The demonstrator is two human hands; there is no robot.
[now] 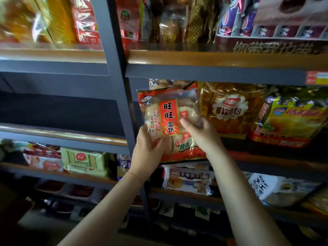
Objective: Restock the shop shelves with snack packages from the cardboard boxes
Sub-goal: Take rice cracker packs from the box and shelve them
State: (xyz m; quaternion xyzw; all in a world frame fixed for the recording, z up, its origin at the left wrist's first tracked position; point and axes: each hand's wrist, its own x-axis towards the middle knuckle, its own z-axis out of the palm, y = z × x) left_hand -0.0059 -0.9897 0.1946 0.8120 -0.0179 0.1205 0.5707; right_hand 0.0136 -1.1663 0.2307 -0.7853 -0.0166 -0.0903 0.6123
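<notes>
Dark metal shelving (113,71) with wood-edged boards in front of me. Top board: red packs (85,20) left of the upright, brown bags (177,23) and a purple display box (269,39) right. Middle board right: red rice cracker pack (170,110) at the upright, golden bread bag (230,110) just beside it, yellow snack bag (291,121) further right. Lower board: pale green pack (83,161) on the left, white biscuit pack (188,178) on the right.

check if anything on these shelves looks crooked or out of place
Only the red rice cracker pack stands out: it tilts left at the shelf front, not yet set down, gripped by the left hand and right hand. The golden bread bag beside it stands upright. Nothing looks spilled or torn.
</notes>
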